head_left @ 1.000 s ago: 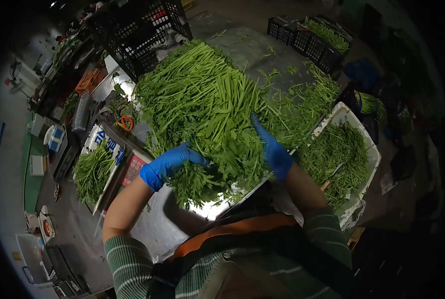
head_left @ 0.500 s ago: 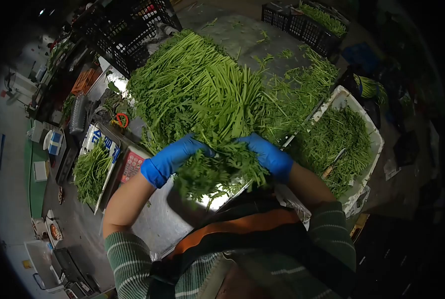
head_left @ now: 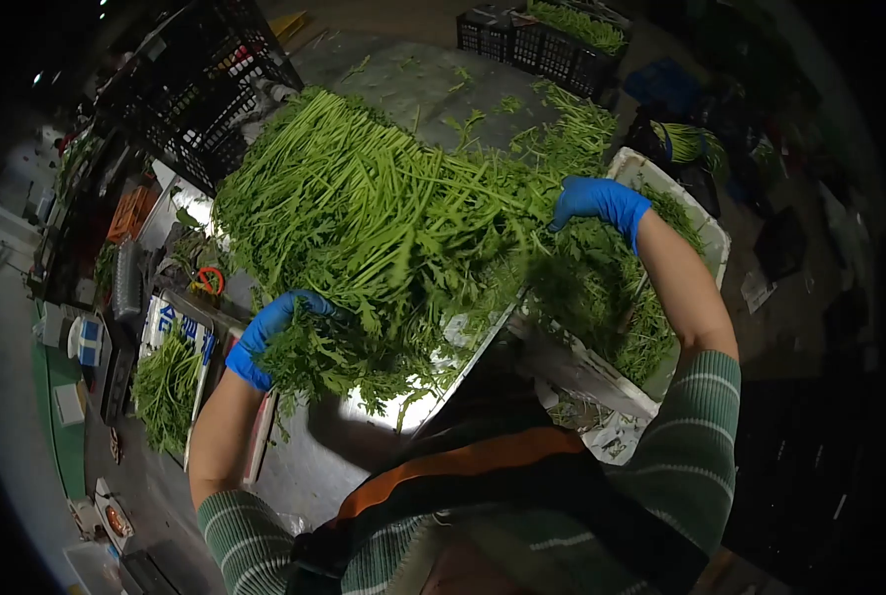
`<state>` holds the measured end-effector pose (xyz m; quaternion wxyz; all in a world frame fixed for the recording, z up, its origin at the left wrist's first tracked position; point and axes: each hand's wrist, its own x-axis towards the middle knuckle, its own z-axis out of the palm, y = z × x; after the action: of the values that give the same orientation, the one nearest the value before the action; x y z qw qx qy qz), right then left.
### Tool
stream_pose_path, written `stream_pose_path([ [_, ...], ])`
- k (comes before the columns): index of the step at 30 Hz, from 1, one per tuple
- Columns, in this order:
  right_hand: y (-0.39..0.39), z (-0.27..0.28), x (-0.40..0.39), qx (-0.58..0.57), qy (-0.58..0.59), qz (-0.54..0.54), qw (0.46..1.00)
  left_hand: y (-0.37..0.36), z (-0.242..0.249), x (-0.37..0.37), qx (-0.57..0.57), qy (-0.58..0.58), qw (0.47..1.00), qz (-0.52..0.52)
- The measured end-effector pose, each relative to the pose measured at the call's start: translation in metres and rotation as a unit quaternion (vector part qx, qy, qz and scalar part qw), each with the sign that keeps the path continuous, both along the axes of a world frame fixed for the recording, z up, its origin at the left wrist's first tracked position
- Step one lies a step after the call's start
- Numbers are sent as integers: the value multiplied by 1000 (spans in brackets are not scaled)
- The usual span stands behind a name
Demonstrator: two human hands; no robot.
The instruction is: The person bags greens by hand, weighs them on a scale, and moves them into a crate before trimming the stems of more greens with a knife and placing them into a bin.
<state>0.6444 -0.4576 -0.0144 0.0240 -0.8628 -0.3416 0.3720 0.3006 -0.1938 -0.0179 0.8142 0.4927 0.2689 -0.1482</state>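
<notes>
Leafy greens (head_left: 364,188) lie in a big, messy heap on the desk (head_left: 388,74), between the two grips and ahead of them. The left grip (head_left: 289,327) has its fingers in the leafy near edge — leaves hide some of them, so I cannot tell if it is closed. The right grip (head_left: 602,203) is bent in at the right side of the heap, its fingertips by the stems, and I cannot tell if it pinches any. The white box (head_left: 719,253) sits just beside the right grip, reaching nearer the body, with more greens in it.

The heap hangs over the desk's near edge between the grips, so a hard pull could make some fall. The stems look tangled, so one tug might drag out too many — or snap a few. Squeezing hard could squash the soft leaves.
</notes>
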Motion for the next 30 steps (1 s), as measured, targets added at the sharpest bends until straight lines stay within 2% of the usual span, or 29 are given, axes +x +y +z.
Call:
stream_pose_path([
  [2,-11,11,20,4,-37,21,999,-33,25,6,-49,27,996,71],
  [3,-18,16,27,9,-67,53,996,-36,12,7,-28,23,996,83],
  [4,-20,29,28,5,-72,41,997,-42,8,10,-30,19,997,71],
  [6,-23,62,22,-82,-41,28,995,-62,2,20,-182,12,979,88],
  [7,-30,67,21,-64,-71,8,995,-73,6,27,-230,-5,972,41],
  [8,-33,71,16,-69,-75,0,995,-88,1,33,-240,7,970,45],
  [10,-33,74,-1,-66,-103,50,991,-123,-15,46,-278,9,959,48],
  [12,-34,67,-33,-54,-125,82,987,-143,-45,63,-374,18,927,-2],
  [13,-40,57,-59,-44,-133,88,986,-159,-55,66,-382,22,924,-8],
  [15,-56,36,-109,50,-132,158,977,-188,-68,71,-201,-138,969,-43],
  [16,-61,23,-131,58,-105,165,979,-195,-69,75,-352,-64,931,-76],
  [17,-64,9,-150,68,-77,171,980,-202,-90,78,-360,-61,927,-80],
  [18,-60,-4,-169,13,-103,130,986,-209,-126,84,-488,-123,852,-147],
  [19,-58,-16,-185,-40,-127,88,987,-215,-146,87,-600,-180,752,-207],
  [20,-63,-29,-194,-41,-125,83,988,-221,-133,83,-601,-175,751,-211],
  [21,-68,-42,-198,3,-100,86,991,-229,-120,78,-430,-110,891,-96],
  [22,-71,-44,-201,48,-74,86,992,-236,-109,75,-227,-39,973,23],
  [23,-74,-48,-204,49,-72,76,993,-239,-109,72,-225,-35,974,13],
  [25,-86,-47,-203,233,4,174,957,-238,-111,73,-234,-25,972,-11],
  [26,-100,-45,-199,236,1,158,959,-235,-113,76,-237,-19,971,-25],
  [27,-115,-43,-194,332,78,33,940,-230,-114,80,-238,-13,970,-39],
  [28,-131,-44,-186,419,153,-89,891,-227,-115,85,-239,-6,970,-49],
  [29,-151,-51,-165,424,151,-97,888,-227,-100,89,-255,-3,967,-29],
  [30,-175,-66,-129,440,230,-295,816,-227,-75,91,-271,-2,963,-5],
])
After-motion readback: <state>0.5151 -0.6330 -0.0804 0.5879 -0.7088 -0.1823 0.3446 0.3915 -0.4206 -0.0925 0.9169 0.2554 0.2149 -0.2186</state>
